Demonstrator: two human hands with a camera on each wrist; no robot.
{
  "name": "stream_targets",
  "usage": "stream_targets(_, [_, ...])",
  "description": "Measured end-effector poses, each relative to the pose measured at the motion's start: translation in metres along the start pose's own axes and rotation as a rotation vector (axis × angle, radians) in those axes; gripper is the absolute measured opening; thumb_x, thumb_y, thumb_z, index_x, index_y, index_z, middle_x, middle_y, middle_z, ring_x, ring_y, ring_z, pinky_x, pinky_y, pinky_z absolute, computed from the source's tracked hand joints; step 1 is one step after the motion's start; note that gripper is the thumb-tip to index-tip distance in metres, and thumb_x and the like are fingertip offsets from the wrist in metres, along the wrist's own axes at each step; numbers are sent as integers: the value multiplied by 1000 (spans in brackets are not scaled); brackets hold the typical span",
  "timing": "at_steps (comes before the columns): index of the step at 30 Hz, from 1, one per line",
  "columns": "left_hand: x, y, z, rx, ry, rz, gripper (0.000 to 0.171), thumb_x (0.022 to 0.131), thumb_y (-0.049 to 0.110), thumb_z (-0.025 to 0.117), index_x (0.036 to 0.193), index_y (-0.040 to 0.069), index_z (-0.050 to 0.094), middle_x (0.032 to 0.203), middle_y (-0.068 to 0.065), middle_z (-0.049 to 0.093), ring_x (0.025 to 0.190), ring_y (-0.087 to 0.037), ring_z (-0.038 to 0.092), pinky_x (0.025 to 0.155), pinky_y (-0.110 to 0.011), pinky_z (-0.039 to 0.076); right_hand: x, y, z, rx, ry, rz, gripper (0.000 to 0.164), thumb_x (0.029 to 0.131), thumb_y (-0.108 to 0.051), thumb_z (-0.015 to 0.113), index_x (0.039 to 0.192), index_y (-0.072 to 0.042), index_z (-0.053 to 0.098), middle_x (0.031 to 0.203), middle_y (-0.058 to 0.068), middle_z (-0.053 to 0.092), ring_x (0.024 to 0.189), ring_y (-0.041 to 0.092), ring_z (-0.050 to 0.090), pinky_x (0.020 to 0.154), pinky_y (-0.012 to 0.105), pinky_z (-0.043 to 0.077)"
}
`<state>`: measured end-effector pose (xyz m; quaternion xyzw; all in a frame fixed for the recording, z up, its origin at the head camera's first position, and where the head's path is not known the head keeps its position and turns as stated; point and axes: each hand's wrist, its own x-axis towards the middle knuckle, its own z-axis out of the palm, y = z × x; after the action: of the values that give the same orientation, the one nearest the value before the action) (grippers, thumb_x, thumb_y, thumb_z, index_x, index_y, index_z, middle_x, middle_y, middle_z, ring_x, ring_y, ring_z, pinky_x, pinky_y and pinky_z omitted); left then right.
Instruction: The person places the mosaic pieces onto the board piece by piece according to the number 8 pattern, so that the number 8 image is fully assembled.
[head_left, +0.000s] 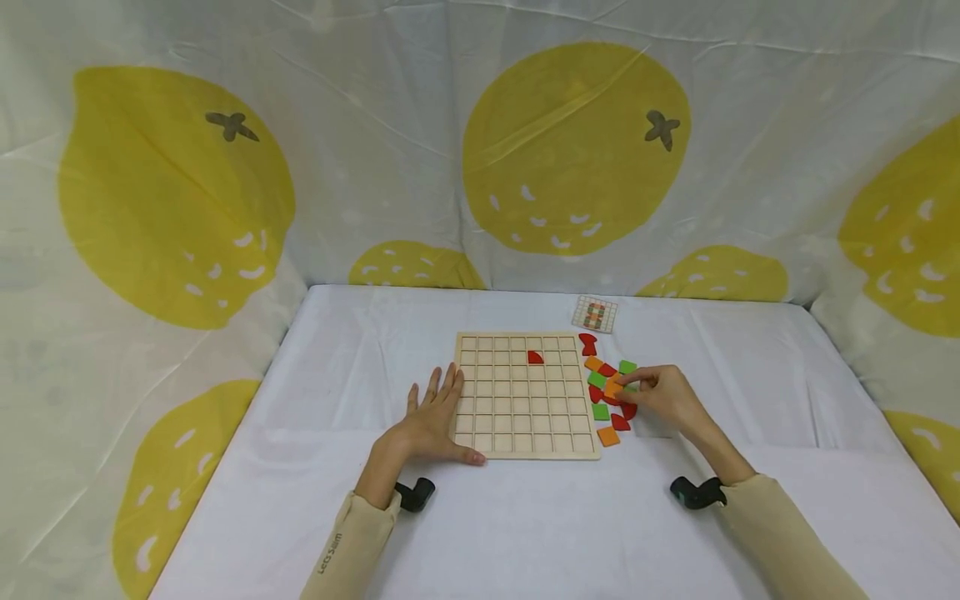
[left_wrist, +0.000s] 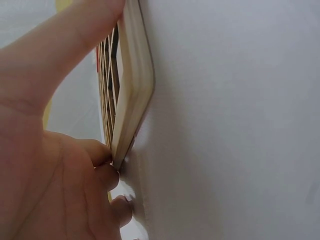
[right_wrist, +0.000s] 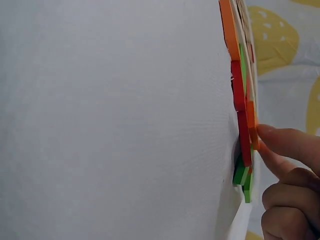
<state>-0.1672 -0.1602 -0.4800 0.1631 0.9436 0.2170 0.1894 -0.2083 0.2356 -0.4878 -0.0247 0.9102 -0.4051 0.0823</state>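
Observation:
A light wooden grid board lies on the white table, with one red quarter-round piece in a cell of its upper part. My left hand rests against the board's left side, fingers spread and the thumb at the front edge. In the left wrist view, the thumb and fingertips touch the board's rim. To the right of the board, my right hand pinches an orange square tile at its edge, over a loose heap of pieces. The right wrist view shows thumb and forefinger at this orange tile.
Several loose red pieces, green tiles and orange tiles lie along the board's right side. Behind them is a small pattern card. A lemon-print cloth hangs around the table's back and sides.

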Motion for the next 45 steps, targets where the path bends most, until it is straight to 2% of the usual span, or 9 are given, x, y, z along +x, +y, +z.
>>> stream_targets(5, [0, 0, 0, 8, -5, 1, 143, 72, 60, 89, 165, 1, -3, 174, -15, -12, 161, -39, -15, 125, -70, -6, 0, 0, -2, -24, -23, -43, 37, 87, -22, 85, 115, 1, 77, 59, -2, 39, 56, 13, 39, 52, 25, 27])
stream_targets(13, [0, 0, 0, 5, -1, 2, 144, 72, 60, 89, 165, 1, -3, 174, -14, -13, 161, -38, -16, 125, -70, -7, -3, 1, 0, -27, -22, -30, 37, 83, -24, 88, 111, -1, 79, 58, -3, 37, 56, 13, 37, 53, 25, 27])
stream_targets(23, [-2, 2, -1, -10, -5, -2, 143, 72, 58, 90, 165, 1, -3, 174, -15, -13, 161, -39, -15, 125, -69, -7, -2, -1, 0, -32, -26, -63, 34, 86, -22, 85, 113, -1, 79, 61, -3, 34, 60, 13, 37, 54, 26, 27])
stream_targets(30, [-1, 1, -1, -12, -4, 2, 143, 72, 59, 89, 165, 1, -3, 174, -14, -13, 161, -38, -15, 125, -70, -7, 13, -20, 9, 75, -80, -64, 34, 89, -21, 83, 117, -2, 77, 59, -5, 34, 51, 10, 34, 48, 22, 27])
stream_targets(39, [-2, 0, 0, -18, -11, -1, 143, 72, 59, 89, 165, 2, -3, 174, -14, -14, 161, -38, -16, 125, -70, -7, 44, -49, 39, 93, -106, -161, 28, 91, -17, 81, 114, -3, 78, 59, -4, 28, 51, 11, 23, 48, 22, 21])
stream_targets(45, [-2, 1, 0, -10, -6, -8, 144, 71, 60, 89, 165, 2, -3, 174, -13, -13, 161, -37, -16, 126, -69, -7, 58, -65, 54, 91, -107, -189, 27, 92, -18, 80, 115, -5, 78, 59, -3, 29, 51, 13, 24, 49, 24, 21])
